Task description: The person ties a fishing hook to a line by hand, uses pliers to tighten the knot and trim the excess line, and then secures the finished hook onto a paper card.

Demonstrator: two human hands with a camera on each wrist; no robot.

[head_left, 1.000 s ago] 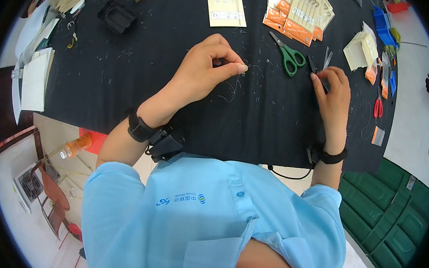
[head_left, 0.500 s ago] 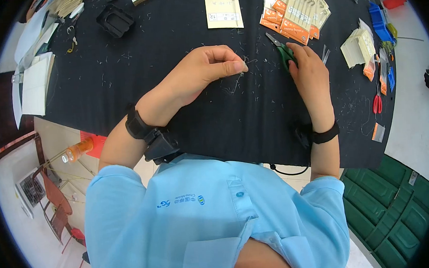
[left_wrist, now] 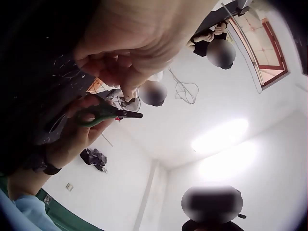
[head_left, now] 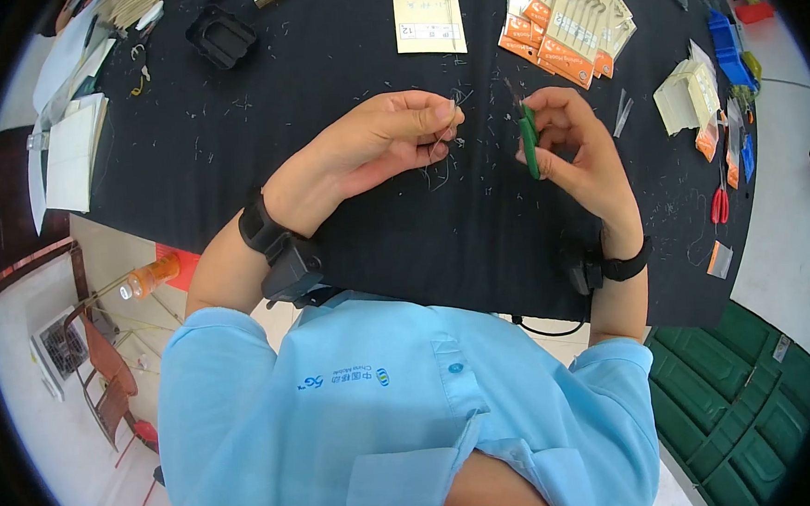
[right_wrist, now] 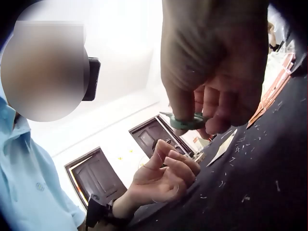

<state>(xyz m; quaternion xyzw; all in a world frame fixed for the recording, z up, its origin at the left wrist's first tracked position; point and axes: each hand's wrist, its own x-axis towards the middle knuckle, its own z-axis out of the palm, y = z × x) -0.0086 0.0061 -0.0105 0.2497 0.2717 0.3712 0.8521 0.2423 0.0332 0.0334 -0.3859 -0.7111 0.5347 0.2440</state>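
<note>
My left hand [head_left: 389, 143] pinches a thin, clear line between thumb and forefinger, and a loose loop of it hangs below the fingertips. What else sits in that pinch is too small to make out. To its right, my right hand [head_left: 584, 140] holds the green-handled scissors [head_left: 529, 143], blades pointing away from the body. In the left wrist view the scissors [left_wrist: 98, 114] show side-on with the blades together. Fingers curl around the green handle [right_wrist: 187, 122] in the right wrist view, with the left hand [right_wrist: 166, 175] beyond it.
Fishing-hook packets [head_left: 577, 24] lie fanned out at the back, beside a cream card [head_left: 428, 15] with a hook on it. A black tray [head_left: 221, 36] is at back left. Red-handled scissors [head_left: 719, 206] and cream cards [head_left: 679, 102] lie right. Line clippings litter the black cloth.
My right hand left a dark, slim tool on the right, took the green scissors off the table and brought them toward the left hand. The left hand turned slightly, still pinching the line.
</note>
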